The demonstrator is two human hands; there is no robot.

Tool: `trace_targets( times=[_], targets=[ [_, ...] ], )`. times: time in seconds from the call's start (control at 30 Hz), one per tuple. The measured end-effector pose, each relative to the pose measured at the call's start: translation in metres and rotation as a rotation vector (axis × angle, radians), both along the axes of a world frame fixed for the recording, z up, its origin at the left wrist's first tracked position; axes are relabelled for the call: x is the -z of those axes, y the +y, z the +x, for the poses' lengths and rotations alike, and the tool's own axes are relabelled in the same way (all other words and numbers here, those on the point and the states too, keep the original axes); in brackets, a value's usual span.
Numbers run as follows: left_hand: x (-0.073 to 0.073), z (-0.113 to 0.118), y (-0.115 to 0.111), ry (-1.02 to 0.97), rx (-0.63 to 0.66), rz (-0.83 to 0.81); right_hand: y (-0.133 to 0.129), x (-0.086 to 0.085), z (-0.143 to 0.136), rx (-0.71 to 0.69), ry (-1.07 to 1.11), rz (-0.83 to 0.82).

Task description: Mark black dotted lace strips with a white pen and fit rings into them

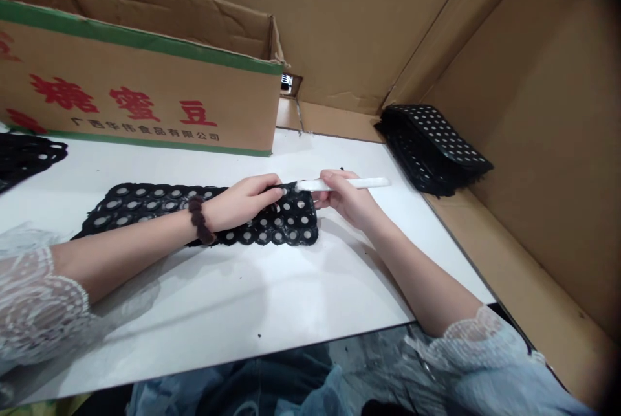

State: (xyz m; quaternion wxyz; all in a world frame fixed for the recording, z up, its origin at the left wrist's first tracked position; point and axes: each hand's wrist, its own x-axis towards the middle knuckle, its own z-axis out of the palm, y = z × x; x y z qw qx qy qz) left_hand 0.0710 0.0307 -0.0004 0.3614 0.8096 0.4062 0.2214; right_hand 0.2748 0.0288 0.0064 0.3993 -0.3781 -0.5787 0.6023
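Note:
A black strip of material with rows of round pale dots (145, 204) lies across the white table in front of me. My left hand (242, 202) rests over its middle, thumb on the strip and fingers bent at the far edge, holding it. At the strip's right end my right hand (347, 199) grips a slim white pen-like tool (371, 182). The tool's left tip meets the strip's far right corner. What kind of tool it is, I cannot tell. My right hand's lower fingers are beside the strip's right edge, partly hidden.
A large open cardboard box (194, 89) with red lettering stands at the back left. More black pieces (29, 156) lie at the left edge. A stack of dotted black pieces (436, 134) leans at the right against a cardboard wall (543, 144). Small black crumbs dot the table (291, 312).

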Motion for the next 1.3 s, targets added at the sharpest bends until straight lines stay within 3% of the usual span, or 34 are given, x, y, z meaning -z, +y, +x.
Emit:
trace_targets(
  times=[0.2,0.47,0.73,0.97,1.07,1.2,1.3],
  targets=[
    [0.003,0.000,0.000,0.021,-0.026,0.027,-0.007,-0.009,-0.002,0.044,-0.404,0.294],
    [0.003,-0.002,0.001,0.004,-0.020,0.029,-0.008,-0.003,-0.004,0.129,-0.394,0.304],
    [0.005,-0.002,-0.001,0.015,-0.012,0.095,-0.015,-0.006,-0.010,0.132,-0.585,0.514],
    [0.003,-0.002,-0.002,-0.001,-0.024,0.135,-0.015,0.005,-0.016,0.115,-0.554,0.714],
    [0.002,-0.002,-0.004,0.015,-0.009,0.144,-0.014,0.010,-0.020,0.119,-0.514,0.657],
    [0.000,-0.002,-0.003,0.012,0.011,0.090,-0.011,0.012,-0.019,0.075,-0.358,0.395],
    [0.000,-0.002,0.000,0.005,-0.005,0.039,-0.010,0.010,-0.015,0.069,-0.296,0.304]
  ],
)
